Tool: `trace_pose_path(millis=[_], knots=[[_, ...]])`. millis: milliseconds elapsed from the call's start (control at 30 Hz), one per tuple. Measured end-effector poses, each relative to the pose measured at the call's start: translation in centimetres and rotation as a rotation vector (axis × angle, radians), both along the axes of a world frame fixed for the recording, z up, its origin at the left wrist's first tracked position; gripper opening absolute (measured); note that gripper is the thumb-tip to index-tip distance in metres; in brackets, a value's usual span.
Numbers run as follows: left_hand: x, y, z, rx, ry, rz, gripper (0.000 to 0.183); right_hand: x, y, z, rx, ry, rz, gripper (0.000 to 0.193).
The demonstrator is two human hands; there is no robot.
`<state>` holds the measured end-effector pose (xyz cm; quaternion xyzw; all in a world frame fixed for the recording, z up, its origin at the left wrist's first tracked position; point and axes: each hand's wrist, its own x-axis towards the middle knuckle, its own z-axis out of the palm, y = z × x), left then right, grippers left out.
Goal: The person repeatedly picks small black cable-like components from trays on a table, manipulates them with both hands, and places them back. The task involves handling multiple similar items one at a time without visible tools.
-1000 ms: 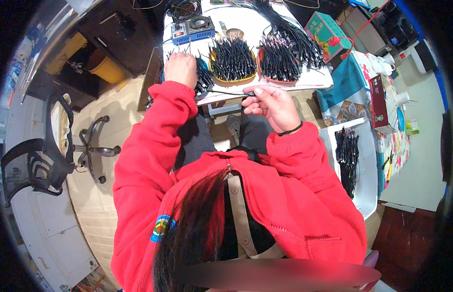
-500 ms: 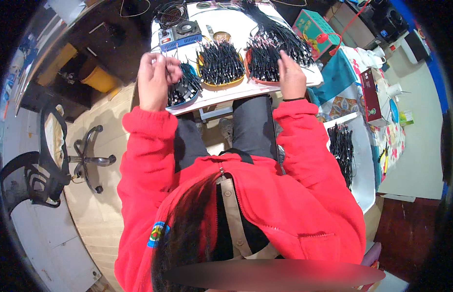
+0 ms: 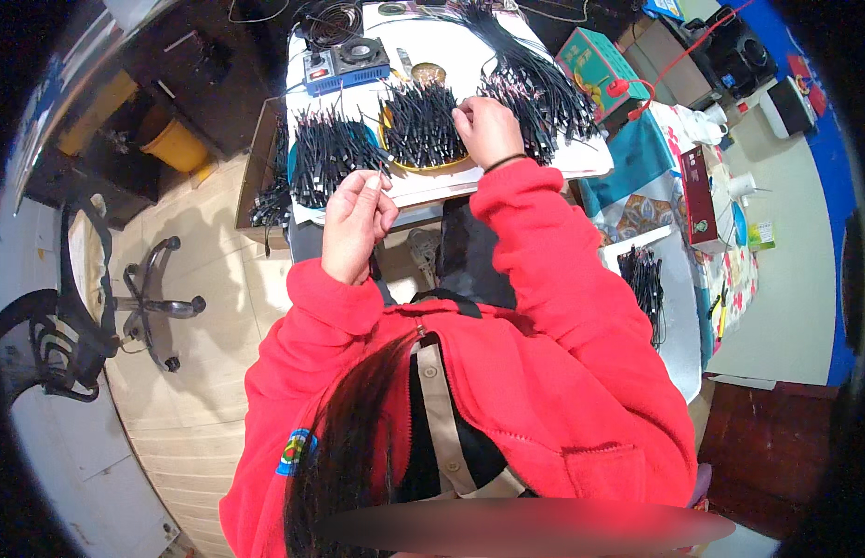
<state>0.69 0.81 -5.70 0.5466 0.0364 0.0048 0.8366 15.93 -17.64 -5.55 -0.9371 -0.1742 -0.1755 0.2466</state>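
Three bunches of short black cables stand in a row on the white table. My right hand is at the right edge of the middle bunch, its fingers closed on a cable there. That bunch sits in a yellow-rimmed tray. My left hand is in front of the left bunch, thumb and forefinger pinched together. Something thin and pale shows at their tips, too small to name. Behind my right hand is the right bunch, partly covered by the hand and sleeve.
A blue box-shaped device with a round top stands at the back left, beside a small round container. Long black cables trail to the back. A green carton is at right; more cables lie in a white tray.
My left hand has moved right and closer to my body, off the left bunch. My right hand has swung left from the right bunch to the middle one.
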Motion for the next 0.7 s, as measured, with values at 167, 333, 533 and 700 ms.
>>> trace_pose_path(millis=[167, 333, 533, 700], knots=[[-0.3, 0.4, -0.2, -0.056, -0.003, 0.014, 0.016, 1.4, 1.9, 0.1, -0.174, 0.169, -0.139, 0.025], [-0.4, 0.1, -0.4, -0.148, -0.009, -0.004, 0.013, 1.5, 1.1, 0.1, -0.096, 0.209, -0.105, 0.025], [-0.3, -0.9, 0.0, -0.177, -0.038, 0.05, 0.013, -2.4, -1.3, 1.3, 0.403, 0.421, 0.084, 0.023], [-0.7, -2.5, 1.0, -0.318, -0.069, 0.065, 0.015, -13.0, -1.2, 0.9, 0.889, 0.573, 0.363, 0.012]])
